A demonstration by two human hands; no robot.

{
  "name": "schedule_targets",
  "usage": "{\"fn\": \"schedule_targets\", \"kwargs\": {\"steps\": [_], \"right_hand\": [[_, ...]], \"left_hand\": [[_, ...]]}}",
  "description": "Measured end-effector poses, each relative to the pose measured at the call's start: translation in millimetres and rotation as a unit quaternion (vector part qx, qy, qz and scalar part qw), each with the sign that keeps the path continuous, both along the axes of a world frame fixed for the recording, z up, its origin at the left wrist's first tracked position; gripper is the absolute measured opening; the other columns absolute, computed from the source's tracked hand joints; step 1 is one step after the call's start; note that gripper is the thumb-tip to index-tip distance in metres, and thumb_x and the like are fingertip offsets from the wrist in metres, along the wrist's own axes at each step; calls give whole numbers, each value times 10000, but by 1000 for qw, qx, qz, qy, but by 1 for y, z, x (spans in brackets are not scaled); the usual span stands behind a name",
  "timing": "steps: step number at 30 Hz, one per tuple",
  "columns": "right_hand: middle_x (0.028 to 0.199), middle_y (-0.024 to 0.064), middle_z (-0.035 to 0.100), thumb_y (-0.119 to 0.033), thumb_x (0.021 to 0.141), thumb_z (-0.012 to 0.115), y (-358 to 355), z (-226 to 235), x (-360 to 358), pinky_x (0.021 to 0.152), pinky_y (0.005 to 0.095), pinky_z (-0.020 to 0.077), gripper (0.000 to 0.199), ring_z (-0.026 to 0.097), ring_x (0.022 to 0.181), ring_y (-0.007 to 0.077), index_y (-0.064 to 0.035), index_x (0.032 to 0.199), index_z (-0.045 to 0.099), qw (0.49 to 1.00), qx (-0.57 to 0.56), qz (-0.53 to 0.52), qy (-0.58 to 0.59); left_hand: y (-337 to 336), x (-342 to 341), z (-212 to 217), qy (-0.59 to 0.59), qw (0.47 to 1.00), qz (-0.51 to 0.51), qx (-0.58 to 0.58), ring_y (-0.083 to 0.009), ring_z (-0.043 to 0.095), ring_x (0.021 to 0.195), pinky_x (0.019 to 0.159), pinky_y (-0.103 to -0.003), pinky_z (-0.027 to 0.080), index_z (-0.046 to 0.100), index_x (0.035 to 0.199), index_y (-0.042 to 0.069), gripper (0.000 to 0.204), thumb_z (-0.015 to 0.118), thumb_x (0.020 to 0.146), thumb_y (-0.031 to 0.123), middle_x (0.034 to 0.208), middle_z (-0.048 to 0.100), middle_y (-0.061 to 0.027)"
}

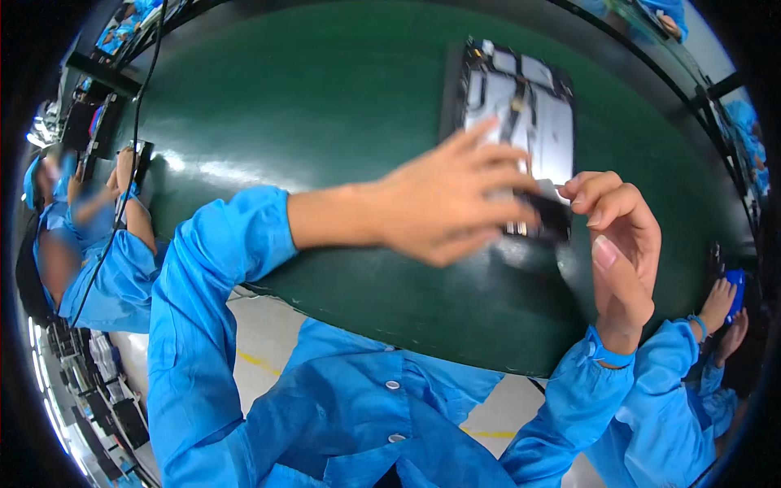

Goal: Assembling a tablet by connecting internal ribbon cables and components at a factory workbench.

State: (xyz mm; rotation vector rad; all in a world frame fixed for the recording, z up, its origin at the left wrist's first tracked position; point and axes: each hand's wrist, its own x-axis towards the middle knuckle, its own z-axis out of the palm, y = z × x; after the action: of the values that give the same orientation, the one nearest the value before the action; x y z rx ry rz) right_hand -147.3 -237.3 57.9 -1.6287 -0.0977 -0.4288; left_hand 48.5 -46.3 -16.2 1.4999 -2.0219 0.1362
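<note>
An opened tablet-like device (pixel 556 122) lies on the green table, its silver battery panels and dark inner strips facing up. My left hand (pixel 451 199) reaches across its lower part, fingers spread and smeared by motion; whether they touch the device cannot be made out. Beside the lower right edge is my right hand (pixel 626 244), its fingers bent and its thumb held apart from them. Those fingertips come up to a small greyish piece (pixel 551 190) at the device's edge, and no grip on it shows. The left hand hides part of the device's lower half.
The green table (pixel 309 98) curves along its near edge in front of me. A black cable (pixel 138 122) hangs down at the left. Co-workers in blue sit to the left (pixel 106 272) and right (pixel 663 390); the right one handles a blue object (pixel 735 294).
</note>
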Motion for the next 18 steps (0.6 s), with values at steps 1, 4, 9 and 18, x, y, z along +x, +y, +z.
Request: {"fn": "schedule_targets", "kwargs": {"steps": [1,4,9,18], "right_hand": [[1162,166,682,-176,861,742,1,-1,3,1158,417,421,268,621,1205,281,-11,1067,694,1000,10,-4,-4],[1148,164,688,-165,863,749,-5,-4,7,1149,417,434,268,633,1182,276,-2,1072,711,1000,2,-4,-5],[1162,127,721,-111,928,775,-8,1,17,1101,388,480,199,665,1172,229,-1,1090,739,1000,23,5,6],[1095,53,764,-118,986,808,-20,-17,24,926,317,565,178,713,1032,153,-17,1123,758,995,49,-40,74]], "left_hand": [[-7,19,-1,-12,999,31,-15,-387,505,1525,1317,-767,243,729,1412,231,528,792,888,213,1518,642,-98],[-23,60,6,-85,982,151,-68,-383,565,1446,1278,-679,361,766,1346,202,441,746,913,120,1443,687,-103],[-40,139,2,-121,935,301,-145,-381,604,1357,1214,-620,426,781,1305,182,434,715,903,30,1349,714,-97],[-49,159,-7,-33,941,316,-117,-275,655,824,853,-415,484,717,1209,86,186,745,1027,114,859,677,-71]]}}
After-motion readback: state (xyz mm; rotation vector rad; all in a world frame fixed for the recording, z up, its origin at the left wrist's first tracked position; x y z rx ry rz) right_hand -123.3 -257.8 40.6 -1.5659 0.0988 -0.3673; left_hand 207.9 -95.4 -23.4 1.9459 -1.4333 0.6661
